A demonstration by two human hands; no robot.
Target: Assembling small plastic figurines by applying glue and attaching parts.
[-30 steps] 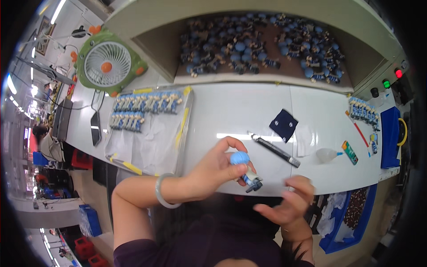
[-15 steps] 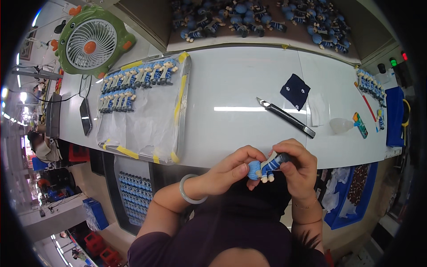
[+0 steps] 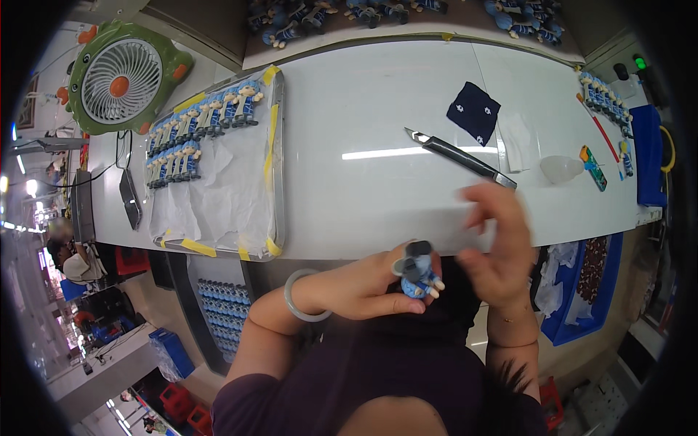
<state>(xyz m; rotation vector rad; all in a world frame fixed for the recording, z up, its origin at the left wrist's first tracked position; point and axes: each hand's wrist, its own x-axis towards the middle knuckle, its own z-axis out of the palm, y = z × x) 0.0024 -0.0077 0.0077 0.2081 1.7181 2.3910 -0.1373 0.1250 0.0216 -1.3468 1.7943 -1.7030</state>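
Our left hand (image 3: pixel 378 288) grips a small blue figurine (image 3: pixel 416 276), its thumb along the near side and the other fingers mostly hidden behind. Our right hand (image 3: pixel 500 243) is blurred at the right, fingers bent and parted from the thumb; we see nothing between them, though something tiny could be lost in the blur.

Half a second ago both hands were on the figurine, which lay crosswise with its head left and its feet right. Now the right hand has let go and the piece has been turned. As we judge it, the left hand alone steadies the work, leaving the right free.

The figurine is just nearer than the table's near edge. Its dark shoes point far and up toward us, its blue head is nearer and lower, and its small pale hands stick out to the right. Its long axis runs roughly near to far, tipped and foreshortened.

Beyond, on the white table (image 3: pixel 363 196), a utility knife (image 3: pixel 465 160) lies slantwise, its tip to the far left, with a dark cloth (image 3: pixel 472 113) just past it. To the left is a taped tray (image 3: pixel 278 160) with rows of standing figures (image 3: pixel 211 116); beyond its far left corner stands a green fan (image 3: pixel 118 86).
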